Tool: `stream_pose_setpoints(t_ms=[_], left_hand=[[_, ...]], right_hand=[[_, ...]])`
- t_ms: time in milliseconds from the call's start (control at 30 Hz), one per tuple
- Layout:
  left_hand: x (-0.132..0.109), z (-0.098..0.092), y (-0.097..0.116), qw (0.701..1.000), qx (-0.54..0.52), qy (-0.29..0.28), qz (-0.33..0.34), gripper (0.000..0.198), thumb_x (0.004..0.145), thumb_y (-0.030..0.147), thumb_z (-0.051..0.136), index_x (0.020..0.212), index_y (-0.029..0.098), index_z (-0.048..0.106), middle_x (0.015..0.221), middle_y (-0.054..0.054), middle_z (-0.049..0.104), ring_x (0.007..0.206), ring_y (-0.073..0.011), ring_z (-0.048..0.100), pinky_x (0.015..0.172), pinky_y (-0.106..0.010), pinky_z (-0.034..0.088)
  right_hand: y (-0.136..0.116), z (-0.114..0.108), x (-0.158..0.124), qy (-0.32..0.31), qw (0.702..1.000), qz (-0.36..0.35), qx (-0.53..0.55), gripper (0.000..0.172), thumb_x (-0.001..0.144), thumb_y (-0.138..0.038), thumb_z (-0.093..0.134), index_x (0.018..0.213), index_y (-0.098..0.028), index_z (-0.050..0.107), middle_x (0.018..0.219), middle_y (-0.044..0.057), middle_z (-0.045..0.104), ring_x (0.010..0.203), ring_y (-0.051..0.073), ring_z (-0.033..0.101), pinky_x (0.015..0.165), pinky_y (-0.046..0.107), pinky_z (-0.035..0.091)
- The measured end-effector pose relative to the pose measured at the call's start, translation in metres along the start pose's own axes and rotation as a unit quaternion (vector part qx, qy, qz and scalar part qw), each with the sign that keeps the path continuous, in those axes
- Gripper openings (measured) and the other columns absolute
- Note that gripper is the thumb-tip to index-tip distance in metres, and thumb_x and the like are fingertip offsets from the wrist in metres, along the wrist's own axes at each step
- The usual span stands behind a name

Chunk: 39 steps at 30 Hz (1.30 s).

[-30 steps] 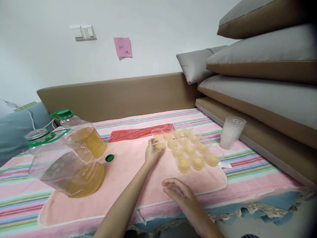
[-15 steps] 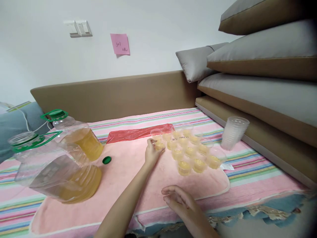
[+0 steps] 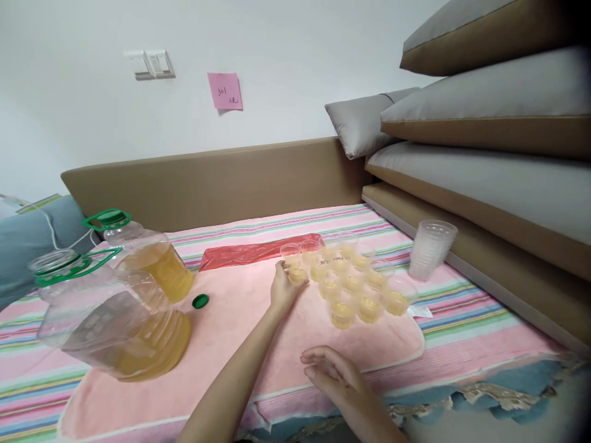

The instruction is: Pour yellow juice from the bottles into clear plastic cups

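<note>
On the pink cloth (image 3: 231,320): spread over the striped cover (image 3: 28,394), cups toward its right side.
Near jug (image 3: 122,326): at the left end, uncapped, mouth up, the capped back jug (image 3: 168,274) just behind.
Left hand (image 3: 284,288): the nearer one, thumb and fingers closed round the held cup (image 3: 298,275).
Right hand (image 3: 337,375): nearer the front edge, loosely curled, fingers apart from thumb, nothing in it.
Cup stack (image 3: 431,251): beyond the rows at right, on the stripes.
Filled cups (image 3: 352,284): rows just right of the left hand.
Cup in hand: straight ahead along the left forearm, beyond and slightly left of the right hand; mouth up, axis near upright (pale yellow drink inside). Whether its base rests is hard to tell.
Green cap (image 3: 200,301): between near jug and left hand.
</note>
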State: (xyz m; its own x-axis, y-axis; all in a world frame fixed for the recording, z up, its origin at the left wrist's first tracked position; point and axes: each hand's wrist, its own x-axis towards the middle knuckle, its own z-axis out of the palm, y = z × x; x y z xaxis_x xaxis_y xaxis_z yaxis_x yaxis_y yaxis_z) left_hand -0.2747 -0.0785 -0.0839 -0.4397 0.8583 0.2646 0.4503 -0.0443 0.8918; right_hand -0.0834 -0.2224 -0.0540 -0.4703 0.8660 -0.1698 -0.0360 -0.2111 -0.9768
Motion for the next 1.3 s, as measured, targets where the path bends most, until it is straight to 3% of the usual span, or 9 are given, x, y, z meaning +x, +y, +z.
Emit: stream_pose_setpoints(t_ms=[100, 200, 333, 467, 567, 700, 833, 1000, 1300], left_hand=[[-0.007, -0.01, 0.003, 1.0, 0.007, 0.006, 0.008, 0.076, 0.058, 0.032, 0.082, 0.121, 0.024, 0.042, 0.125, -0.011, 0.058, 0.112, -0.0264, 0.06, 0.093, -0.043, 0.048], [-0.022, -0.028, 0.011, 1.0, 0.009, 0.007, 0.022, 0.059, 0.067, 0.037, 0.075, 0.118, 0.021, 0.049, 0.124, -0.013, 0.06, 0.112, -0.0265, 0.06, 0.095, -0.044, 0.047], [-0.052, -0.059, 0.028, 0.999, 0.005, -0.012, 0.052, 0.027, 0.076, 0.044, 0.063, 0.09, 0.021, 0.065, 0.107, -0.01, 0.068, 0.107, -0.0261, 0.063, 0.099, -0.044, 0.045], [-0.083, -0.085, 0.043, 0.998, -0.002, -0.039, 0.058, 0.034, 0.078, 0.051, 0.058, 0.069, 0.021, 0.069, 0.102, -0.012, 0.07, 0.104, -0.0287, 0.064, 0.096, -0.045, 0.047], [-0.101, -0.099, 0.046, 0.998, -0.009, -0.046, 0.052, 0.04, 0.078, 0.057, 0.058, 0.063, 0.021, 0.067, 0.098, -0.011, 0.071, 0.103, -0.0292, 0.065, 0.093, -0.042, 0.049], [-0.113, -0.114, 0.038, 0.998, -0.009, -0.056, 0.025, 0.051, 0.077, 0.065, 0.055, 0.053, 0.021, 0.061, 0.091, -0.01, 0.072, 0.099, -0.0296, 0.067, 0.091, -0.04, 0.051], [-0.117, -0.122, 0.029, 0.997, -0.045, -0.056, -0.006, 0.052, 0.076, 0.069, 0.056, 0.074, 0.019, 0.071, 0.094, -0.01, 0.073, 0.094, -0.0283, 0.069, 0.089, -0.04, 0.055], [-0.116, -0.123, 0.03, 0.994, -0.085, -0.062, -0.012, 0.052, 0.073, 0.068, 0.062, 0.084, 0.019, 0.073, 0.102, -0.01, 0.073, 0.093, -0.0275, 0.071, 0.085, -0.036, 0.058], [-0.12, -0.117, 0.029, 0.996, -0.071, -0.059, -0.001, 0.046, 0.079, 0.063, 0.059, 0.088, 0.02, 0.073, 0.104, -0.009, 0.072, 0.095, -0.0271, 0.071, 0.086, -0.035, 0.058]], right_hand=[[-0.004, -0.004, 0.001, -0.013, 1.0, -0.003, -0.009, 0.037, 0.075, -0.052, 0.072, 0.095, -0.021, 0.071, 0.106, 0.009, 0.073, 0.107, 0.028, 0.065, 0.093, 0.038, 0.049], [-0.007, -0.007, 0.002, -0.003, 1.0, -0.017, 0.004, 0.036, 0.074, -0.05, 0.073, 0.095, -0.02, 0.071, 0.104, 0.009, 0.073, 0.104, 0.027, 0.067, 0.093, 0.038, 0.049], [-0.015, -0.012, 0.003, 0.028, 0.998, -0.027, 0.053, 0.042, 0.07, -0.053, 0.076, 0.094, -0.019, 0.071, 0.1, 0.009, 0.074, 0.091, 0.025, 0.071, 0.086, 0.039, 0.053], [-0.036, -0.034, 0.0, 0.103, 0.988, -0.104, 0.045, 0.047, 0.066, -0.059, 0.077, 0.089, -0.018, 0.073, 0.092, 0.01, 0.076, 0.082, 0.025, 0.072, 0.08, 0.042, 0.057], [-0.057, -0.073, -0.002, 0.23, 0.95, -0.212, -0.027, 0.043, 0.069, -0.059, 0.075, 0.088, -0.02, 0.073, 0.097, 0.01, 0.076, 0.088, 0.026, 0.071, 0.083, 0.043, 0.057], [-0.092, -0.152, 0.013, 0.349, 0.898, -0.256, -0.082, 0.048, 0.069, -0.058, 0.072, 0.098, -0.021, 0.067, 0.111, 0.011, 0.071, 0.107, 0.029, 0.065, 0.098, 0.047, 0.049], [-0.137, -0.23, 0.049, 0.424, 0.851, -0.246, -0.186, 0.069, 0.058, -0.057, 0.078, 0.112, -0.017, 0.061, 0.124, 0.018, 0.064, 0.118, 0.035, 0.058, 0.105, 0.053, 0.042], [-0.17, -0.284, 0.089, 0.373, 0.85, -0.172, -0.331, 0.103, 0.045, -0.038, 0.089, 0.136, -0.015, 0.048, 0.135, 0.023, 0.057, 0.127, 0.039, 0.052, 0.107, 0.053, 0.039], [-0.178, -0.3, 0.113, 0.292, 0.826, -0.092, -0.473, 0.109, 0.062, -0.04, 0.081, 0.151, -0.012, 0.026, 0.122, 0.019, 0.064, 0.111, 0.032, 0.063, 0.094, 0.041, 0.049]])
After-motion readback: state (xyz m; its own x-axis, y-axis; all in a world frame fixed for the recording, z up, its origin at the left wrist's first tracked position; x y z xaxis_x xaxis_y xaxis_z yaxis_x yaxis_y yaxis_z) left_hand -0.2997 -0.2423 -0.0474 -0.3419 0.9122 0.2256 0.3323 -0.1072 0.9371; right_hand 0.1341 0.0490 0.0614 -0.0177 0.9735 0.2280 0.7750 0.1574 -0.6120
